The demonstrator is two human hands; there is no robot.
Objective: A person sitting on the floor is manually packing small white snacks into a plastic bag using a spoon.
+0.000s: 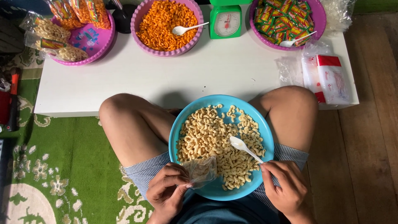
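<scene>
**Keeping the bag mouth open under the spoon**

The left hand (pixel 166 193) pinches a small clear bag (pixel 201 170) between closed fingers, holding it over the near left rim of the blue bowl (pixel 265 128) that rests on the person's lap. The right hand (pixel 286 188) has its fingers closed on the handle of a white spoon (pixel 243 147), whose bowl lies on the pale curled snacks (pixel 207 132). To do this well, the bag mouth should stay wide and tilted toward the spoon, low over the blue bowl so strays fall back in. Far across the white tabletop (pixel 166 79) stand a green scale (pixel 226 20) and a pink basin of orange snacks (pixel 166 25).
</scene>
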